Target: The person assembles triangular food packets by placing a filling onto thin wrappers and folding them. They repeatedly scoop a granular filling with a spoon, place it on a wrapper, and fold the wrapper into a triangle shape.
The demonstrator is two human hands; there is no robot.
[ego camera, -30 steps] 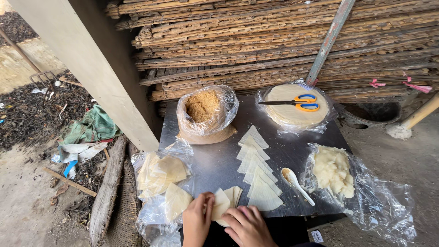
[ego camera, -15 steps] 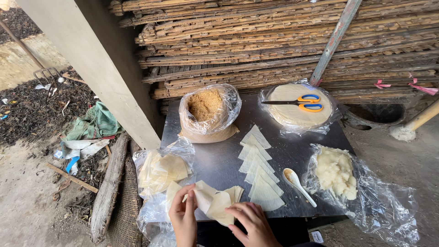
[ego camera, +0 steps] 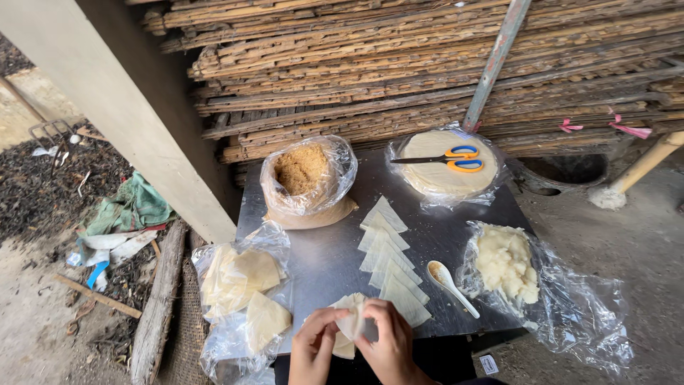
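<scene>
Since half a second ago your left hand (ego camera: 315, 344) and right hand (ego camera: 388, 341) have closed together, both pinching one pale wrapper piece (ego camera: 350, 322) at the desk (ego camera: 324, 260) near edge. Beyond it, cut wedges (ego camera: 392, 260) wait unfilled beside the spoon (ego camera: 450, 284). Farther back: white paste (ego camera: 507, 262), brown filling bag (ego camera: 305, 171), scissors (ego camera: 445, 160) on round sheets.

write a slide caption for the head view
Both hands, left hand and right hand, fold a pale wrapper at the metal table edge.
</scene>
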